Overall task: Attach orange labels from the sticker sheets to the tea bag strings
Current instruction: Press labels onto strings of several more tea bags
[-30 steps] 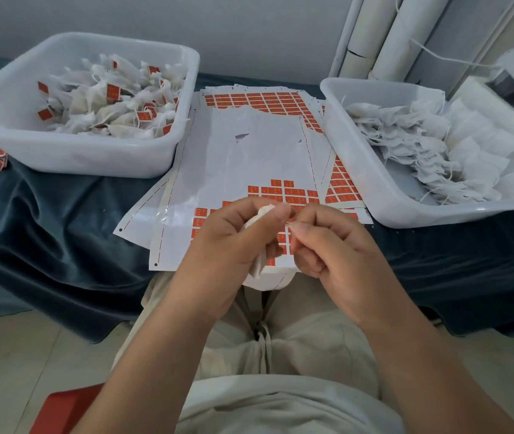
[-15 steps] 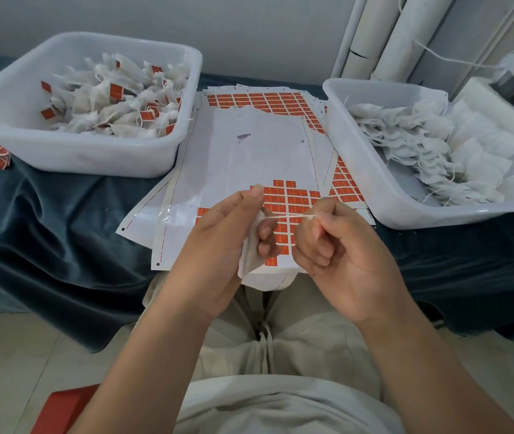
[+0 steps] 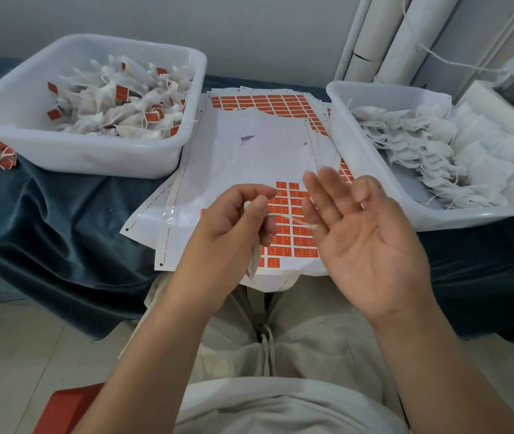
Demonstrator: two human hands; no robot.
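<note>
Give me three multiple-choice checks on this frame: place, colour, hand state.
1. Most labelled tea bags lie: A on the floor; B in the left tub; C on the lap.
2. The labels on the sticker sheet are: A green; B blue; C orange.
3. The right hand is: A open, palm up; B a fist; C holding scissors.

B: orange tags show among the left tub's bags; the right tub holds plain ones.
C: the printed squares are orange.
A: its fingers are spread; the left hand grips one tea bag.
</note>
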